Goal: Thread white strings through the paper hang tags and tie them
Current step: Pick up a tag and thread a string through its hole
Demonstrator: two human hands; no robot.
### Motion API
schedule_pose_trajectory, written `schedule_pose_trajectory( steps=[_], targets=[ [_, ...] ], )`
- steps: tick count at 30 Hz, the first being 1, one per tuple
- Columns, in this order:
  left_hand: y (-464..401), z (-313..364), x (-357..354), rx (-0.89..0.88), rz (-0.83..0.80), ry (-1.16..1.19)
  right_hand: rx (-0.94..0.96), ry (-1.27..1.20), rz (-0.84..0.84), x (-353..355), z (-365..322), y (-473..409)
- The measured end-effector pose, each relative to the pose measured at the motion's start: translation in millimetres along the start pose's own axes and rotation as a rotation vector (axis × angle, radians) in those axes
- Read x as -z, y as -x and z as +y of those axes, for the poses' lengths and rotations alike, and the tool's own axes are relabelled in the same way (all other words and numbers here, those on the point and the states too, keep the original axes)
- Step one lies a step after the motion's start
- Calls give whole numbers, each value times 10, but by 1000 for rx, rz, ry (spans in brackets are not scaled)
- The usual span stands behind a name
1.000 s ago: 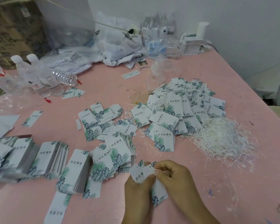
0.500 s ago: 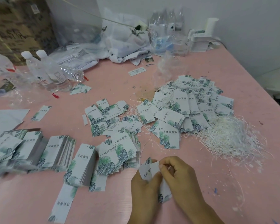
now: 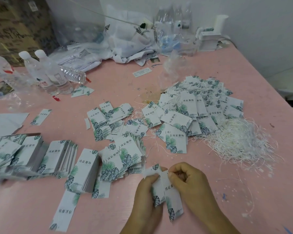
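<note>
Near the front edge of the pink table [image 3: 201, 68], both hands meet over a small set of hang tags [image 3: 169, 191]. The left hand [image 3: 145, 198] has its fingers curled round the tags' left side, thumb pressed on the top tag. The right hand [image 3: 191, 181] is curled too, its thumb and forefinger pinched together at the tags' upper corner; whether a string sits between those fingertips is too small to tell. The tags tilt slightly, their leaf-printed ends pointing near and far.

To the right, well apart from the hands, lies a loose heap of white strings [image 3: 240, 141]. Just beyond it, further from the person, spreads a pile of tags [image 3: 201, 105] with thin strings showing among them. Between that pile and the left side, scattered tags [image 3: 108, 120] lie flat, some overlapping. Left of the hands stand thick stacks [image 3: 61, 157] of tags, fanned and leaning on each other; the leftmost ones are blurred. One long tag [image 3: 64, 211] lies alone near the front edge.

At the far left stand two clear bottles [image 3: 46, 73] with white caps, a third crushed one lying beside them. Along the far wall sit crumpled plastic bags [image 3: 130, 38], more bottles and a white box [image 3: 208, 39].
</note>
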State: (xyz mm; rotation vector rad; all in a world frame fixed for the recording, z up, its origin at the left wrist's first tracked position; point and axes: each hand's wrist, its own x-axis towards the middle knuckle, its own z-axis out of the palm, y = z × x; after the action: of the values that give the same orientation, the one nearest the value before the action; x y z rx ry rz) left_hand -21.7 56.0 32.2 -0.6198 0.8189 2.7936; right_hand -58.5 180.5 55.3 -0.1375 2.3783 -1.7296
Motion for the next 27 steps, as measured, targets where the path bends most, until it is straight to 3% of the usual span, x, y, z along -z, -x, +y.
schedule_pose_trajectory(
  steps=[8,14,23,27],
  targets=[
    [-65,4,72,-66,-50,-323,-153,-74,-115,108,2,-28],
    [-92,-67,142,-118,-33,-365,-236,-56,-177,234,13,-57],
    [-133,-162,118,-138,-32,-408,-239,-119,-136,345,106,8],
    [-156,-224,63,-163,55,-386,-286,-149,-176,393,184,44]
  ],
)
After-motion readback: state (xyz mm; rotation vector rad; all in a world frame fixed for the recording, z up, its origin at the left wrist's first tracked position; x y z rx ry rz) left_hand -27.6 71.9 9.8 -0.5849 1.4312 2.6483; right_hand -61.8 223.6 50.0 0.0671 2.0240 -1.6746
